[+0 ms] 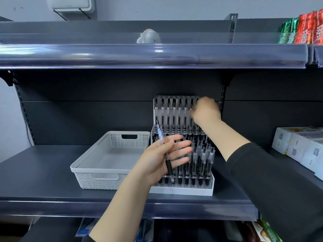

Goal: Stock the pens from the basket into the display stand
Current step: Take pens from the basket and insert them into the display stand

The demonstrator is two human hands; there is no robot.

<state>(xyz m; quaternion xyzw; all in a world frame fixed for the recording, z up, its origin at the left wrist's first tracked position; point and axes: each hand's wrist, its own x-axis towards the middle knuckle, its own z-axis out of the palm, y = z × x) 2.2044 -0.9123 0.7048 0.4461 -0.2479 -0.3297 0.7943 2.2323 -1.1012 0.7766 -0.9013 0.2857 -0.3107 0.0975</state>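
You get even, cool indoor light from above, bright enough on the lower shelf (52, 172). A white glare streak sits on the clear strip of the upper shelf (157, 53). Under it the back panel (87, 119) lies dim. Your right hand (206, 110) is motion-blurred. Shelf edges bow toward the corners.

The left hand (162, 158) is raised palm-up in front of the body, forearm bare, its fingers extended to the right; the thumb pins a pen (165, 151) against the palm and fingers. The right arm, in a black sleeve pushed up the forearm, reaches forward and up. The right hand (206, 110) is blurred, knuckles toward the camera, fingers curled.
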